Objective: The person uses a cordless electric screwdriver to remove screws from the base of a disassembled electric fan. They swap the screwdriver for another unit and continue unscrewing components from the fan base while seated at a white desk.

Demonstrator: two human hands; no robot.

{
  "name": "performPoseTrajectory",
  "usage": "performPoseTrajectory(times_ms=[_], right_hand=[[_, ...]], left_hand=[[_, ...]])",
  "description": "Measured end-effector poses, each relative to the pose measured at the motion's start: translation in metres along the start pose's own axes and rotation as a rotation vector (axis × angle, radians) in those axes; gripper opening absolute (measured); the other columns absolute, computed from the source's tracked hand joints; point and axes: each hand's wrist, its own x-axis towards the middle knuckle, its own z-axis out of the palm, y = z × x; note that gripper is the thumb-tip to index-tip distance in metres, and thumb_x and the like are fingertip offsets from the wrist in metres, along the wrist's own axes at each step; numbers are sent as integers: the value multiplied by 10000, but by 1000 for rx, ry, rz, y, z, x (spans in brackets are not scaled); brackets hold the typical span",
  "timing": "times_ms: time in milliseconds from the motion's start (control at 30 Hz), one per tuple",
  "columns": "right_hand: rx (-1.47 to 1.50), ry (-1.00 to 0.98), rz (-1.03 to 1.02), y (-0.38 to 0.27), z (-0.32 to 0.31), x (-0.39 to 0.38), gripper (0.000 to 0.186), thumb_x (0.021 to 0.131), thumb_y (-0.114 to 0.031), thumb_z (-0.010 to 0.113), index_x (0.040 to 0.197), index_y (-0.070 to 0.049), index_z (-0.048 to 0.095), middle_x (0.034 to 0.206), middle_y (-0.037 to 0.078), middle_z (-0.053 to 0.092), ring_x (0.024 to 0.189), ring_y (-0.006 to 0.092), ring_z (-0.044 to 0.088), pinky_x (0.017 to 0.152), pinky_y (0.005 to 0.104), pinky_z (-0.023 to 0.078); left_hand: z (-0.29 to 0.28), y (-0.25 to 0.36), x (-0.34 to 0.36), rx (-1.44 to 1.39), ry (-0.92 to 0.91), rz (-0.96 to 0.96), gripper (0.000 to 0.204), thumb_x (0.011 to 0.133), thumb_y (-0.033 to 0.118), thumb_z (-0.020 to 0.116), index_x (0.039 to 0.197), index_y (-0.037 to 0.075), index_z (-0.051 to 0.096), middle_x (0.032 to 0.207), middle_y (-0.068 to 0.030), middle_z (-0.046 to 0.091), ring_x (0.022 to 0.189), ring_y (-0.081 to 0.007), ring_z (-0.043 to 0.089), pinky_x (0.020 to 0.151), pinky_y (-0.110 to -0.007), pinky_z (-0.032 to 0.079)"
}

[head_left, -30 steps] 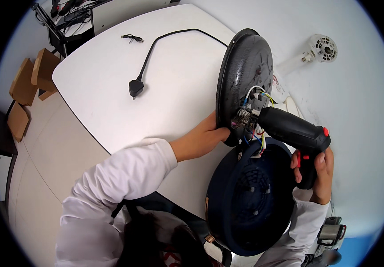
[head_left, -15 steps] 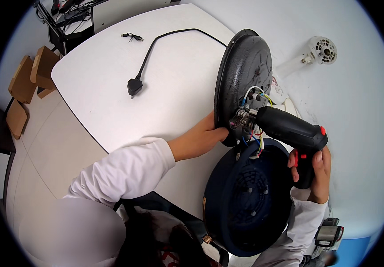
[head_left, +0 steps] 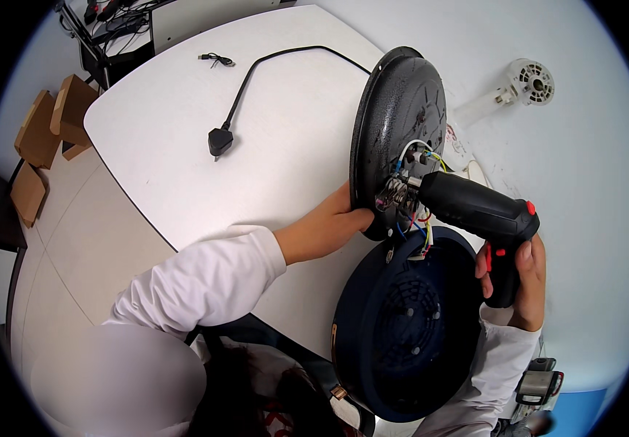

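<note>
A round black metal plate point(head_left: 396, 109) stands on edge, gripped at its lower rim by my left hand point(head_left: 329, 227). Coloured wires point(head_left: 420, 231) and small metal parts sit on its right face. In my right hand point(head_left: 524, 280) is a black cordless screwdriver point(head_left: 475, 210) with red buttons, its fingers wrapped round the handle. The tool's tip meets the metal parts near the plate's middle; the exact contact is too small to tell. Below the plate lies a dark blue round housing point(head_left: 409, 328), its hollow inside facing up, with wires reaching its rim.
On the white table point(head_left: 169, 138) lie a black power cord with plug point(head_left: 220, 140) and a small black cable point(head_left: 217, 60). A clear plastic part with a slotted round end point(head_left: 532, 82) is at the right. Cardboard boxes point(head_left: 74, 109) stand on the floor at left.
My right hand and the screwdriver's handle have shifted very slightly to the right. The plate and my left hand stay almost still.
</note>
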Motion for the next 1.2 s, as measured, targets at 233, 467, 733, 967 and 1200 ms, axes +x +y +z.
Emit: performPoseTrajectory(times_ms=[233, 467, 733, 967, 1200], right_hand=[[27, 42, -15, 1, 4, -1, 594, 851, -486, 507, 1157, 19, 440, 616, 105, 527, 426, 101, 434, 423, 209, 353], [-3, 22, -19, -2, 4, 0, 606, 840, -494, 519, 1153, 17, 435, 611, 99, 517, 429, 101, 424, 421, 210, 343], [18, -5, 0, -3, 0, 2, 596, 849, -488, 507, 1152, 18, 432, 617, 105, 522, 424, 102, 424, 411, 210, 347], [14, -8, 7, -4, -1, 1, 581, 852, -476, 506, 1150, 17, 437, 612, 107, 525, 421, 100, 431, 412, 206, 351], [-20, -3, -30, -3, -2, 1, 585, 838, -473, 531, 1139, 21, 443, 618, 107, 521, 427, 102, 431, 420, 211, 350]], left_hand=[[2, 0, 0, -38, 12, -5, 526, 797, -14, 394, 1315, 48, 324, 1147, -70, 513, 1025, -131, 463, 892, -294, 381], [-1, -1, 1, -11, -4, -18, 525, 801, -9, 398, 1317, 51, 323, 1134, -64, 515, 992, -124, 469, 857, -291, 395], [0, -2, 0, -9, 7, -11, 521, 801, -5, 410, 1313, 49, 327, 1123, -65, 521, 1000, -126, 472, 864, -291, 395], [1, 0, -1, 7, -4, 20, 518, 804, -12, 409, 1311, 49, 326, 1119, -61, 522, 998, -125, 482, 862, -285, 400], [1, 5, -1, 17, -17, 15, 535, 802, -19, 400, 1324, 50, 309, 1159, -64, 502, 1060, -125, 454, 910, -286, 368]])
